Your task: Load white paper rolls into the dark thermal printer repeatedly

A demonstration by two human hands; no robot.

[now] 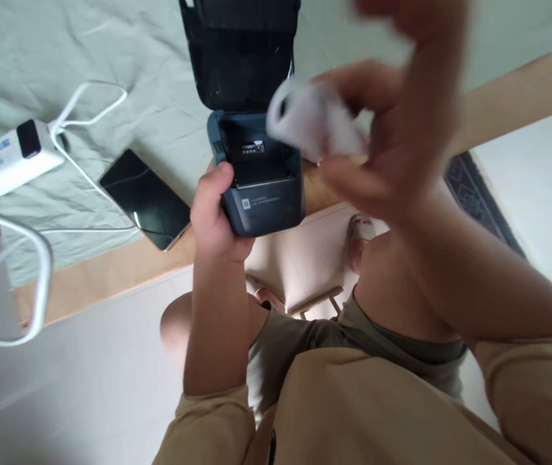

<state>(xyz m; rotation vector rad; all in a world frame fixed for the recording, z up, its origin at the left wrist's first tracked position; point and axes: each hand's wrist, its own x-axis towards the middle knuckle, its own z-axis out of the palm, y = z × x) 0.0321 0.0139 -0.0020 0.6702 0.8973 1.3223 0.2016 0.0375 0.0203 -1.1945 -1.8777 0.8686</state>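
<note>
My left hand (218, 219) grips the left side of a dark blue-grey portable label printer (269, 212), its thumb on the rim. The printer's black lid (247, 61) stands swung open, away from me. A small printed sticker shows inside the bay, and no roll is visible in there. Blurred by motion, my right hand (397, 142) pinches a white paper roll (298, 119) between thumb and fingers. The roll, with a dark hole at its end, hangs above the right part of the bay. Whether it touches the printer I cannot tell.
A black-screened phone (145, 199) lies near the table edge, left of the printer. Farther left are a white power strip (11, 158) and a looping white cable (46, 284). Green cloth (159, 58) covers the table. Below is a stool (300, 265) between my legs.
</note>
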